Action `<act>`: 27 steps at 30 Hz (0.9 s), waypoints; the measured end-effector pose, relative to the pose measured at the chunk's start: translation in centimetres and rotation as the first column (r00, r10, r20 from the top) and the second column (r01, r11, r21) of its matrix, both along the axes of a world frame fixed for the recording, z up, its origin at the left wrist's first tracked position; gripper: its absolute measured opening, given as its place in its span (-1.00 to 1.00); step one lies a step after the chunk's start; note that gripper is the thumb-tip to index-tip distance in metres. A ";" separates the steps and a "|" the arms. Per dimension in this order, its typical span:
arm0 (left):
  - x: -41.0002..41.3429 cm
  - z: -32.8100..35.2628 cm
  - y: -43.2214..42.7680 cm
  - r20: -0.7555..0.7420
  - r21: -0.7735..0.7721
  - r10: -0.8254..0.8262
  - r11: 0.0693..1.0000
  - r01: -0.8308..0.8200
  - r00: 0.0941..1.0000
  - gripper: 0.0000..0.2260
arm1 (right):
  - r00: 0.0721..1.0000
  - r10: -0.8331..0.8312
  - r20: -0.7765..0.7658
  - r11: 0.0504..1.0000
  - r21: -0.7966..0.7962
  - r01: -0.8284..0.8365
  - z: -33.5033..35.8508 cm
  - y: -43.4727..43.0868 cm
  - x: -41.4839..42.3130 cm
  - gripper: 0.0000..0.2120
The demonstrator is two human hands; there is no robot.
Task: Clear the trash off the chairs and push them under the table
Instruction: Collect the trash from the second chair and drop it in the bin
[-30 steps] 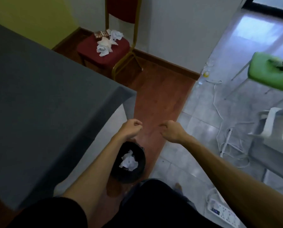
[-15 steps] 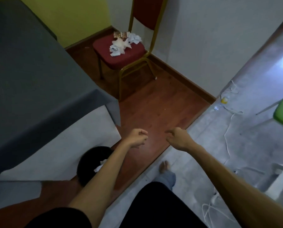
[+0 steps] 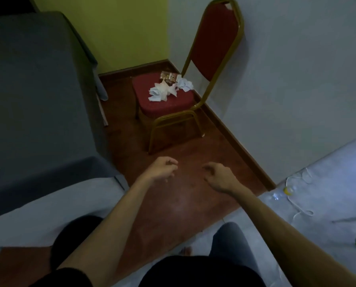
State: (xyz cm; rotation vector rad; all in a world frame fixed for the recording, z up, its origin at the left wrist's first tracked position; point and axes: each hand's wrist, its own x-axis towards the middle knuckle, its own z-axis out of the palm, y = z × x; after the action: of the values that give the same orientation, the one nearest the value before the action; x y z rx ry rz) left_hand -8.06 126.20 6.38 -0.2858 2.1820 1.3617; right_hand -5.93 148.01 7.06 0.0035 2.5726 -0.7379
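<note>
Since the table (image 3: pixel 36 83) takes up the whole left side with its grey cloth hanging over the edge, that's obviously where the chair is supposed to end up, tucked in under it. Just right of the table's near corner, the left hand (image 3: pixel 162 169) is out in front with the fingers loosely curled and nothing in it, and the right hand (image 3: pixel 219 177) mirrors it a bit further right, also half-curled and empty. Both are held up at about the same level over bare wooden floor, which to me looks like someone walking up with both hands free to grab stuff.

Up past the hands, the red chair (image 3: pixel 173 104) sits in the corner where the green wall (image 3: pixel 121 27) meets the white one, its back close to the white wall and its seat facing the table, well apart from it. On the seat there's a pile of crumpled white tissue (image 3: pixel 162 92), a brown wrapper (image 3: pixel 169 76) behind it, and another tissue wad (image 3: pixel 185 84) at the right, near the backrest.

So the trash is well ahead of both hands, slightly closer to the left one's line, nothing touched yet. Far right, some white cable (image 3: pixel 297 204) trails on the pale tiles, not part of this job.
</note>
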 end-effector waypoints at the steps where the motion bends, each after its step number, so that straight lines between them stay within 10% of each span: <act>1: -1.4 0.5 -0.1 -0.012 -0.002 0.022 1.000 -0.022 1.000 -0.74 | 1.000 -0.011 -0.018 0.999 -0.032 0.011 0.4 0.2 -1.9 -0.53; 27: -49.3 -8.6 -3.0 0.200 -0.240 0.349 0.923 -0.299 0.915 -0.74 | 0.960 0.032 0.277 0.978 -0.208 0.027 -11.9 -4.1 -58.0 -0.61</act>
State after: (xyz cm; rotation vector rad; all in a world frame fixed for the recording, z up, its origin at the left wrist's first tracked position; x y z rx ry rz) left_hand -57.37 123.18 -2.23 -0.8835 2.1325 1.1920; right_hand -63.97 143.91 -4.84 0.0348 2.2177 -0.9337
